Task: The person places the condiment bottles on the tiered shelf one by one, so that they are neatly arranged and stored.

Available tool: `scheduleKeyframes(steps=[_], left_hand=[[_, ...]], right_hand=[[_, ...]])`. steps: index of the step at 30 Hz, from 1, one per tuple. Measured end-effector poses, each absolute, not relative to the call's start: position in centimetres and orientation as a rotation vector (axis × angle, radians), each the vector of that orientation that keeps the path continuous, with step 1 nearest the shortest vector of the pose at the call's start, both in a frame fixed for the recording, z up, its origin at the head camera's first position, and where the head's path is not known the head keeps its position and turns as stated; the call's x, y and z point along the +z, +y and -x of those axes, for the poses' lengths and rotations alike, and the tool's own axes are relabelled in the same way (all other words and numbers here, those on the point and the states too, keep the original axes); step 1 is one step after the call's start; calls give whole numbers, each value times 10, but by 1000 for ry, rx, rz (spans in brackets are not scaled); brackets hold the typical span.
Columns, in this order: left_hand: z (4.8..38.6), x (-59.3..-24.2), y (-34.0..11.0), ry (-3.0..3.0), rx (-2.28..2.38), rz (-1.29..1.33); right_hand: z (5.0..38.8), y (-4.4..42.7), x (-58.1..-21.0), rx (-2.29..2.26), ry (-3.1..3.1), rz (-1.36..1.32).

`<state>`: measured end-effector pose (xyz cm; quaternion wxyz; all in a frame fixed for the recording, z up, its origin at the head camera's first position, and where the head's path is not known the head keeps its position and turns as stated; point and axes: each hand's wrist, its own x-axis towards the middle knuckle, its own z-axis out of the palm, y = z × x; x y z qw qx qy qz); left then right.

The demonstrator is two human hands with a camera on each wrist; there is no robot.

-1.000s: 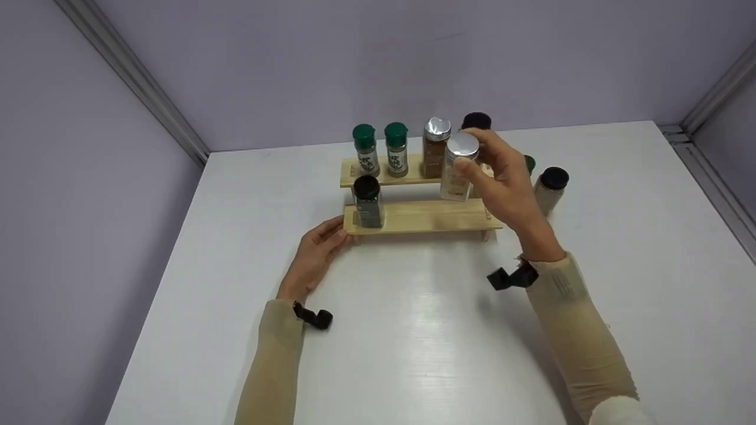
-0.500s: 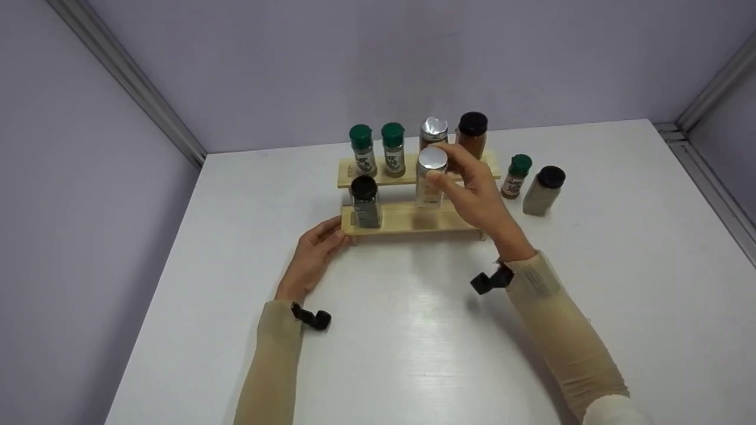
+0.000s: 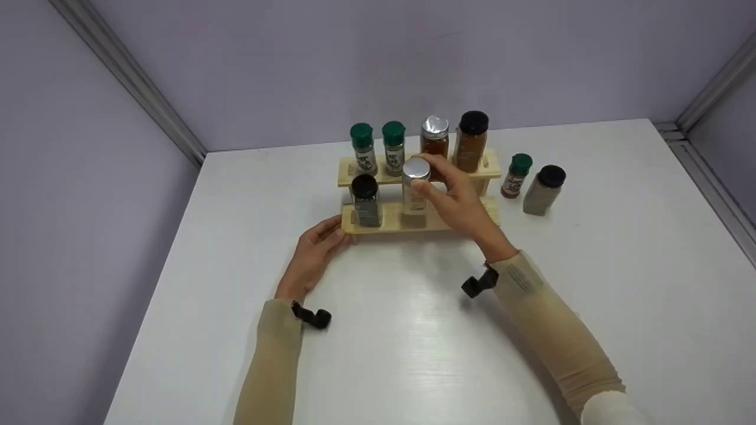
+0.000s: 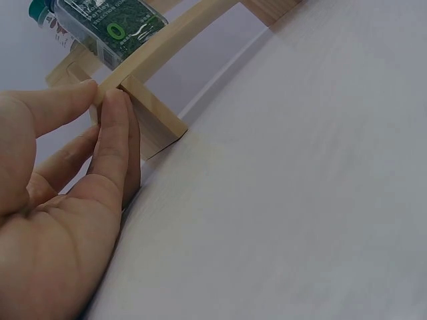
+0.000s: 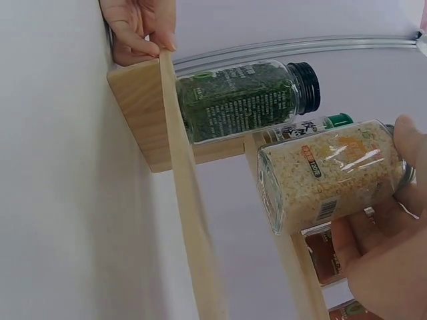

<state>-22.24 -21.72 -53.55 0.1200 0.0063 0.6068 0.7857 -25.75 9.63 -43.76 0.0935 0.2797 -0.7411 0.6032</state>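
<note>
My right hand (image 3: 463,203) grips a glass spice jar (image 3: 414,192) with a silver lid, thumb on its near side. Pale granules fill that jar (image 5: 320,177) in the right wrist view, where a gap shows between it and the lower shelf. A two-tier wooden spice rack (image 3: 393,222) stands below. At the rack's left end my left hand (image 3: 312,255) pinches the lower shelf's corner; the left wrist view shows thumb and fingers (image 4: 112,133) on the wood. A black-lidded jar of green herbs (image 3: 367,205) stands at the lower shelf's left end.
On the upper shelf stand two green-capped shakers (image 3: 394,150), a silver-lidded jar (image 3: 435,133) and a black-lidded jar (image 3: 471,144). Right of the rack, a small green-capped shaker (image 3: 515,177) and a black-lidded jar (image 3: 542,192) stand on the white table (image 3: 384,354).
My right hand has carried the silver-lidded jar left and lower, over the lower shelf beside the herb jar. My left hand stays at the rack's corner.
</note>
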Motion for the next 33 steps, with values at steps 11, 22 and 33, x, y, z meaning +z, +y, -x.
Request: scheduleKeyframes(steps=[11, 22, 33], left_hand=[[223, -535, -218, 1769, 2305, -17], [221, -535, -217, 1777, 2300, -6], [222, -536, -218, 1779, 2302, -37]], right_hand=[[260, 87, -452, 1837, -2246, -854], [260, 83, -457, 1900, -2249, -839], [259, 82, -460, 1937, -2279, -834]])
